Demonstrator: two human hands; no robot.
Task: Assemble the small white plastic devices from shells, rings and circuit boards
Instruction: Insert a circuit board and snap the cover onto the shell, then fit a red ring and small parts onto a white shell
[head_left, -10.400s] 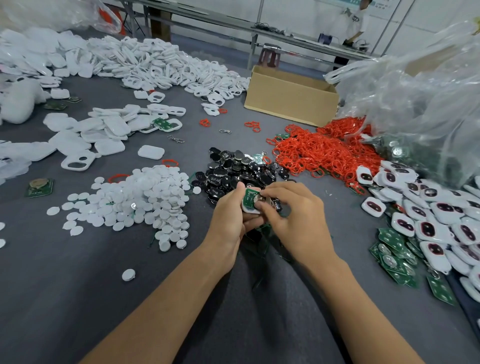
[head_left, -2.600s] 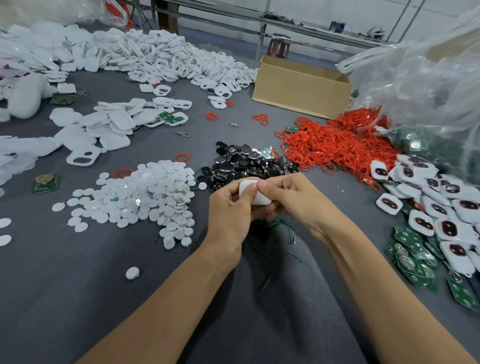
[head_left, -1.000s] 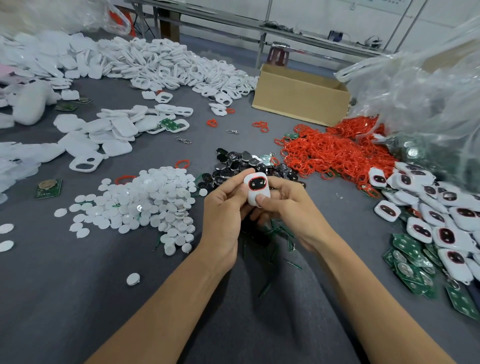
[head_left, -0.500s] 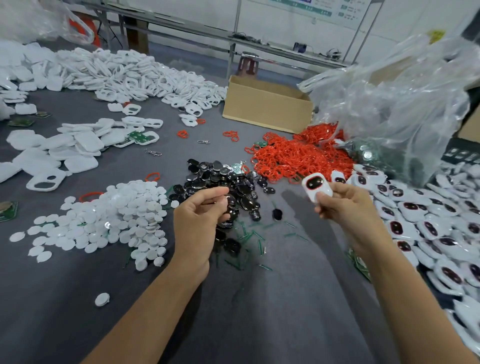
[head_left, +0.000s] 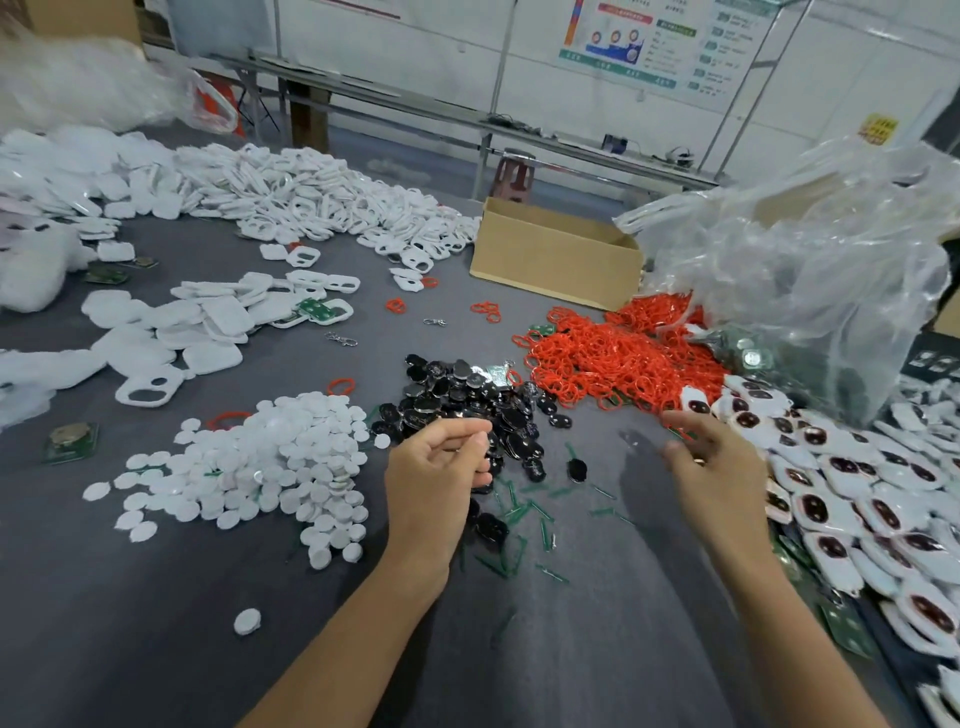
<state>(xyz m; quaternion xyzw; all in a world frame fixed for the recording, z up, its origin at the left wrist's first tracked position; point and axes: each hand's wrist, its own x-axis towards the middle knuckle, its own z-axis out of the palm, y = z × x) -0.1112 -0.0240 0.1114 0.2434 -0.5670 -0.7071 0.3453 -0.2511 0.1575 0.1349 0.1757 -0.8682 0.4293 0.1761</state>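
White devices (head_left: 841, 483): on my head-camera feed, a spread of closed white units, each with a dark window rimmed in red, lies along the right side of the grey table (head_left: 130, 623).
Right hand (head_left: 717, 467): I see it above the table at the inner edge of that spread. The fingers are fanned and loose, blurred by motion, and I can make out nothing in it.
Left hand (head_left: 441, 467): over the near edge of the black pieces, fingers loosely curled, thumb tip close to the forefinger. I see nothing between them.
Black pieces (head_left: 467, 400): a glossy dark heap mid-table, beyond and between the two hands.
Red rings (head_left: 613, 358): a heap behind the right hand, meeting the black heap's right side.
White discs (head_left: 270, 462): a pile just left of the left hand.
Shells (head_left: 208, 322): loose white halves at mid-left, with a larger shell heap (head_left: 322, 197) farther back.
Circuit boards (head_left: 847, 629): green, showing beside the devices at lower right; a lone board (head_left: 70, 441) lies far left.
Green slivers (head_left: 519, 514): scattered on the table between my two wrists.
Cardboard box (head_left: 556, 260): open, behind the rings.
Plastic bag (head_left: 810, 270): clear and crumpled, at the right rear.
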